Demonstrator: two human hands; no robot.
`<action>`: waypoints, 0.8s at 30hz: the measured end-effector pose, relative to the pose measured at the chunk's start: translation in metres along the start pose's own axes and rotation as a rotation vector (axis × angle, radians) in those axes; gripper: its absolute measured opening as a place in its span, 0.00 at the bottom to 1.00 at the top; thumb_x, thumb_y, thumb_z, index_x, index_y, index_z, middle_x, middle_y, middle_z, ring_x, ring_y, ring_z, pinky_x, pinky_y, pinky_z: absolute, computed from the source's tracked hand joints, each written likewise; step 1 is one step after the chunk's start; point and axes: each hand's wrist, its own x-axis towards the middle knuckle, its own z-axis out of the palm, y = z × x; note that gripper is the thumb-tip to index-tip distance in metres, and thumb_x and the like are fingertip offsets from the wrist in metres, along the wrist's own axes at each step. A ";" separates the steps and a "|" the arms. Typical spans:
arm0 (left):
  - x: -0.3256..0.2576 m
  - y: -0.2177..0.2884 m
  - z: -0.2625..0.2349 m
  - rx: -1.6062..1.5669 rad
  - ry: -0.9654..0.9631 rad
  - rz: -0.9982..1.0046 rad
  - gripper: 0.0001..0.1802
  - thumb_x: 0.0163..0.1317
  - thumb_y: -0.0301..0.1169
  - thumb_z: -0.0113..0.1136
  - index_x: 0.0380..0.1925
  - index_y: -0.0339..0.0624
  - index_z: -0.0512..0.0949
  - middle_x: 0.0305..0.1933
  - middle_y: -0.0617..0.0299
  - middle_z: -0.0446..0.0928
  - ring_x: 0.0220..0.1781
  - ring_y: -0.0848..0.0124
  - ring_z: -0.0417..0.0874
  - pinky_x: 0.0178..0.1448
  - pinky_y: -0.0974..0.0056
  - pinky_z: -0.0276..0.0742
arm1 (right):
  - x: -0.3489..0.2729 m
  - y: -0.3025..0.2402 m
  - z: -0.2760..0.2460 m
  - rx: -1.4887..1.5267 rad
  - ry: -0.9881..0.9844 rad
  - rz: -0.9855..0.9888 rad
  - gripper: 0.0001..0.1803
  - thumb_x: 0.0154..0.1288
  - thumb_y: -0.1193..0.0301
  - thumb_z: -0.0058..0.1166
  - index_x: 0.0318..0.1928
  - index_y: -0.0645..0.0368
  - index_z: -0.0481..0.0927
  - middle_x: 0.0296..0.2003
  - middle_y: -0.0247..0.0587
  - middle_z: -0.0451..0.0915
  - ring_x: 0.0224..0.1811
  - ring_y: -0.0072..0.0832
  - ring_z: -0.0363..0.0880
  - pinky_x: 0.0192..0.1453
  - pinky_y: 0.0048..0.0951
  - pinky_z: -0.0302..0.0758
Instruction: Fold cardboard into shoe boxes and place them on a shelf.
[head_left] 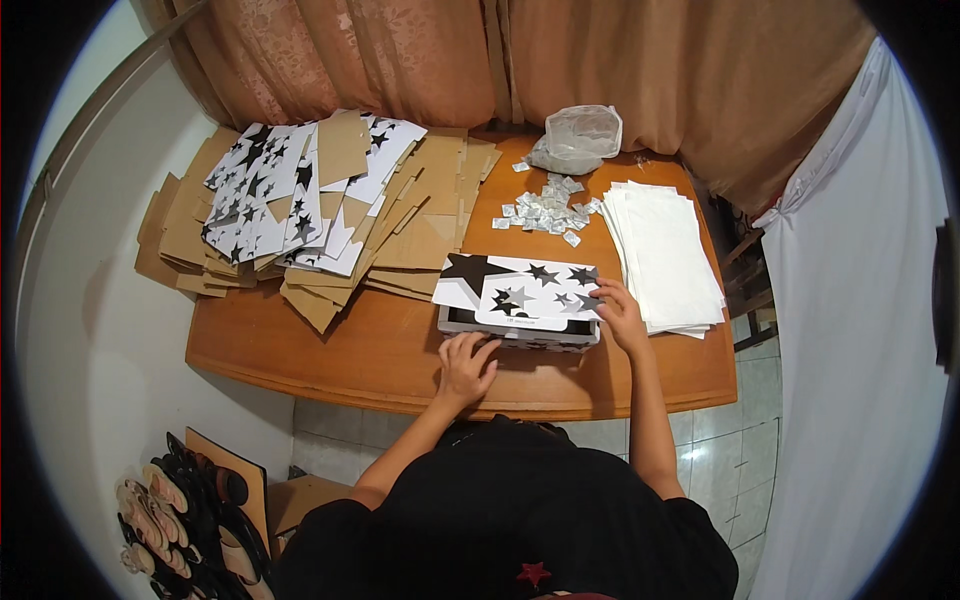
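Observation:
A white cardboard box (540, 285) with black and grey stars stands near the table's front edge. Its lid is almost down, and a dark gap shows along the front under the lid's tuck flap. My left hand (464, 370) touches the lower front wall near the left corner, fingers apart and slightly bent. At the right end, my right hand (621, 315) grips the lid's edge, its fingertips on top; the underside of that grip is hidden. What lies inside the box cannot be seen.
On the wooden table (330, 365), flat star-printed and brown cardboard blanks (290, 200) are piled at left. Small silvery packets (548, 208) lie beyond the box, before a translucent plastic bag (583, 140). White paper sheets (662, 255) are stacked at right. Shoes (160, 510) stand lower left.

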 end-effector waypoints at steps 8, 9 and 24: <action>0.010 0.022 0.033 0.185 -0.153 -0.252 0.28 0.51 0.43 0.57 0.51 0.42 0.71 0.52 0.44 0.61 0.59 0.49 0.56 0.61 0.42 0.46 | -0.018 -0.059 0.041 -0.644 0.073 -0.048 0.30 0.42 0.48 0.64 0.47 0.47 0.79 0.53 0.49 0.71 0.54 0.46 0.69 0.54 0.44 0.67; 0.011 0.023 0.033 0.182 -0.153 -0.251 0.28 0.51 0.43 0.57 0.51 0.42 0.71 0.52 0.44 0.61 0.59 0.49 0.56 0.61 0.42 0.46 | -0.020 -0.061 0.045 -0.646 0.073 -0.046 0.30 0.42 0.48 0.64 0.47 0.47 0.79 0.53 0.49 0.71 0.54 0.46 0.69 0.54 0.44 0.67; -0.022 0.029 0.040 0.043 -0.023 -0.264 0.30 0.50 0.32 0.57 0.57 0.59 0.68 0.63 0.43 0.51 0.68 0.45 0.46 0.67 0.42 0.43 | -0.049 -0.029 0.083 -0.741 0.282 -0.229 0.22 0.51 0.61 0.61 0.49 0.48 0.79 0.51 0.49 0.70 0.55 0.53 0.62 0.61 0.51 0.59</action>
